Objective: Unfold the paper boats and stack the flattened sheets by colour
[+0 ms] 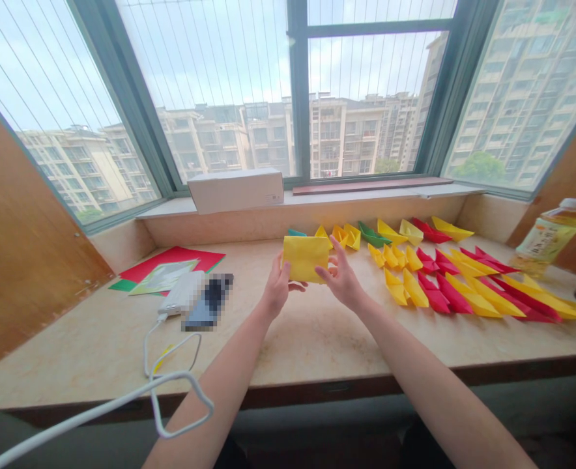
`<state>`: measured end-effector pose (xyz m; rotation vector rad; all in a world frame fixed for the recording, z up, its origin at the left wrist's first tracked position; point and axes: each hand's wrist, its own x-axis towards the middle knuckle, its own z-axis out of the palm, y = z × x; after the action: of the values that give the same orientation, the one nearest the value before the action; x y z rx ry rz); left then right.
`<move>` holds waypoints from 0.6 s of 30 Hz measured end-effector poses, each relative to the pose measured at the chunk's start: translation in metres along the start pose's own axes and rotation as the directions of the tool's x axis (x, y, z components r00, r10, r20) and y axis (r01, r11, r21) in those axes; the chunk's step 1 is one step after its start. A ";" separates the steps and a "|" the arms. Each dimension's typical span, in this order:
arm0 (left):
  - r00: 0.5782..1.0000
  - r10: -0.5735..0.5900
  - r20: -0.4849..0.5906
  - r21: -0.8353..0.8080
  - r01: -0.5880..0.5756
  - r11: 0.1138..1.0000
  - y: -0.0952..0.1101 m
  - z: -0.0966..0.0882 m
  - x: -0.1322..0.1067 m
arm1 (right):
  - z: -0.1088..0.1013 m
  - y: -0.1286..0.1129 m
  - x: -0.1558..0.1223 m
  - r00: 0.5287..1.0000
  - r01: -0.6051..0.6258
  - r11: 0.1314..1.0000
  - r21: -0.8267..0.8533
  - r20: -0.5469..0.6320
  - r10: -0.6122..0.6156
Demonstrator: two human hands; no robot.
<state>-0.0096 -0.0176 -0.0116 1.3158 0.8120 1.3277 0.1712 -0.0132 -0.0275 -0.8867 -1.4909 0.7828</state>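
Note:
A folded yellow paper (pixel 303 257) is held up above the marble sill between both my hands. My left hand (pixel 277 286) grips its lower left edge, thumb in front and fingers behind. My right hand (pixel 341 277) pinches its right edge with the fingers partly spread. Both forearms reach in from the bottom of the view.
Rows of folded paper boats (pixel 439 273) in yellow, red and green lie to the right. Red and green paper sheets (pixel 171 268), a white power bank (pixel 183 292) with a cable (pixel 171 384) and a phone (pixel 208 303) lie left. A white box (pixel 235 189) sits by the window; a bottle (pixel 549 238) stands far right.

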 end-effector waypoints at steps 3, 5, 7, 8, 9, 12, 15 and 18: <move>0.997 0.019 -0.070 -0.047 -0.022 0.999 0.001 -0.001 0.000 | 0.003 0.002 -0.003 0.990 0.095 0.990 -0.099 0.110 -0.084; 0.998 0.023 -0.050 -0.047 -0.026 0.999 0.002 -0.001 -0.001 | 0.004 0.004 -0.003 0.974 0.178 0.976 -0.127 0.164 -0.157; 1.000 0.021 0.008 -0.036 -0.021 0.999 0.003 -0.001 -0.002 | 0.003 0.006 -0.001 0.961 0.238 0.964 -0.115 0.172 -0.216; 0.999 0.022 0.039 -0.037 -0.021 0.999 0.004 -0.001 -0.003 | 0.002 0.007 0.000 0.960 0.249 0.962 -0.114 0.160 -0.230; 0.997 0.025 0.067 -0.044 -0.022 0.999 0.004 -0.001 -0.003 | 0.001 0.008 0.001 0.962 0.249 0.961 -0.121 0.145 -0.231; 0.993 0.042 0.108 -0.083 -0.033 0.996 0.003 -0.003 -0.002 | -0.002 0.009 0.003 0.968 0.234 0.959 -0.160 0.126 -0.216; 0.996 0.062 0.060 -0.091 -0.056 0.994 0.002 -0.006 0.001 | -0.005 0.008 0.003 0.962 0.260 0.947 -0.187 0.133 -0.238; 0.997 0.079 0.013 -0.086 -0.078 0.993 0.002 -0.007 0.002 | -0.007 0.008 0.002 0.952 0.298 0.925 -0.235 0.143 -0.271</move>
<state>-0.0165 -0.0141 -0.0106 1.3007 0.6902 1.3967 0.1786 -0.0072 -0.0330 -0.7990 -1.7967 0.4356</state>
